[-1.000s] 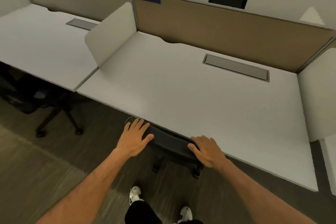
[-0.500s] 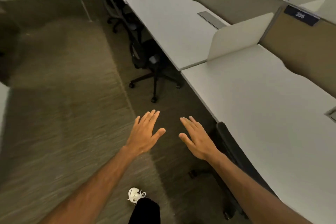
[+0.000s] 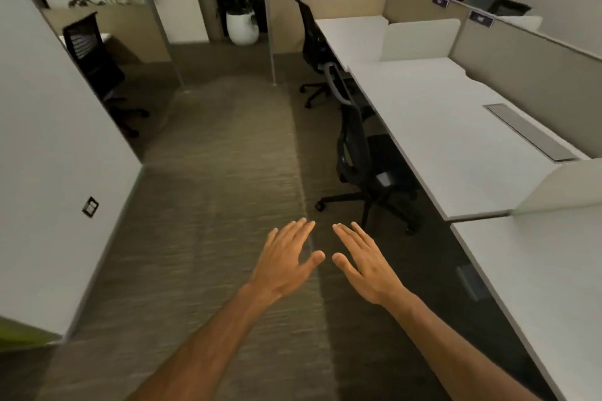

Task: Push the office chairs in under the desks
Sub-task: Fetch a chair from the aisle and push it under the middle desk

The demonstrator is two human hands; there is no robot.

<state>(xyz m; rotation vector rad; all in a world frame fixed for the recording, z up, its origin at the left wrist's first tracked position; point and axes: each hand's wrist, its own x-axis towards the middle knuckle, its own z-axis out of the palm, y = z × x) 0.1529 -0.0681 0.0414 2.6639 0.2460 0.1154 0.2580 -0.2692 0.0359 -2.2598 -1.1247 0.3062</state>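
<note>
A black mesh office chair stands in the aisle ahead, its seat partly under the white middle desk, its back sticking out. Farther off, a second black chair sits at the far desk. My left hand and my right hand hover side by side over the carpet, flat, fingers spread, holding nothing, short of the near chair's wheeled base. The nearest desk runs along the right edge.
A third black chair stands at the left behind a white wall. A white plant pot sits at the aisle's end. Beige partitions back the desks. The carpeted aisle runs forward between wall and desks.
My hands have come off the chair back at the near desk. My view has swung left along the aisle, so the middle chair now lies ahead and the far desk has appeared.
</note>
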